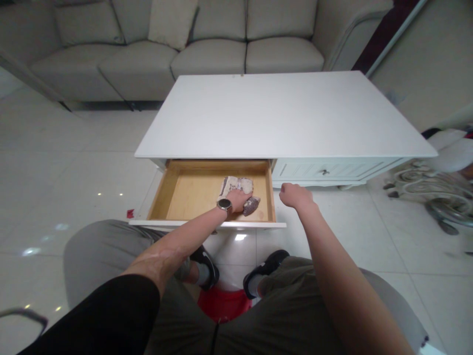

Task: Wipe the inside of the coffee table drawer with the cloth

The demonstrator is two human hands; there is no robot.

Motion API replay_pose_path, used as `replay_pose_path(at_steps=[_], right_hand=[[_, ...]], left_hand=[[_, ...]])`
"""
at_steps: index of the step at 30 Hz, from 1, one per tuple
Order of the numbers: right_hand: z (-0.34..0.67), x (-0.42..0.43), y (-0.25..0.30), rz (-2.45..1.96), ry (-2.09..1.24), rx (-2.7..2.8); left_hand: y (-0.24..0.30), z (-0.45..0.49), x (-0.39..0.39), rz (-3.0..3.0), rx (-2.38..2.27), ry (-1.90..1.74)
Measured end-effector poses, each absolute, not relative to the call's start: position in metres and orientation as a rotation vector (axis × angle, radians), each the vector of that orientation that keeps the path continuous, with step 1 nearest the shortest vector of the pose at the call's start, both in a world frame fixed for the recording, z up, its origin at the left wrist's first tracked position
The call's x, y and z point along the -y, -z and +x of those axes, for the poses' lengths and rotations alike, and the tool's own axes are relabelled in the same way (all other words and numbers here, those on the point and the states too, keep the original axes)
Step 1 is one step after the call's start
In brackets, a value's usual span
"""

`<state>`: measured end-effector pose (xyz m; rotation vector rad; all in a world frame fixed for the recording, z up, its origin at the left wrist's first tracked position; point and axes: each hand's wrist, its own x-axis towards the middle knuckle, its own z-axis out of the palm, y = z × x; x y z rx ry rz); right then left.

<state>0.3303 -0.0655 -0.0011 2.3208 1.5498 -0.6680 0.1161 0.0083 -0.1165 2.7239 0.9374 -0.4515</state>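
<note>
A white-fronted wooden drawer point(192, 190) is pulled out of the white coffee table point(273, 113). Inside it, toward the right, lies a folded beige and brown patterned cloth point(244, 184). My left hand point(238, 199), with a watch point(224, 204) on its wrist, reaches into the drawer with its fingers closed on this cloth. A darker brown part of the cloth shows beside the fingers. Just outside the drawer's right side, my right hand point(296, 195) hovers in a loose fist, touching neither drawer nor table. Nothing shows in it.
Another drawer with a small knob point(324, 172) is closed at the right. A grey sofa point(210, 54) stands behind the table. Between my feet is a red object point(224, 303). A small red scrap point(130, 213) lies on the tiled floor. Ornate furniture legs point(439, 187) stand at right.
</note>
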Motion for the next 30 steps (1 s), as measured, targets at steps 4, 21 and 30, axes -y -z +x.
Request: replay_pose_path(at_steps=[4, 21, 30], right_hand=[[0.3302, 0.0653, 0.0013, 2.322, 0.667, -1.548], [0.3297, 0.0657, 0.0019, 2.317, 0.661, -1.56], [0.3299, 0.0651, 0.0038, 2.308, 0.67, -1.563]], left_hand=[[0.1179, 0.1159, -0.0093, 2.732, -0.925, 0.458], [0.1235, 0.115, -0.0101, 2.748, -0.91, 0.446], [0.1226, 0.1155, -0.0097, 2.742, -0.911, 0.436]])
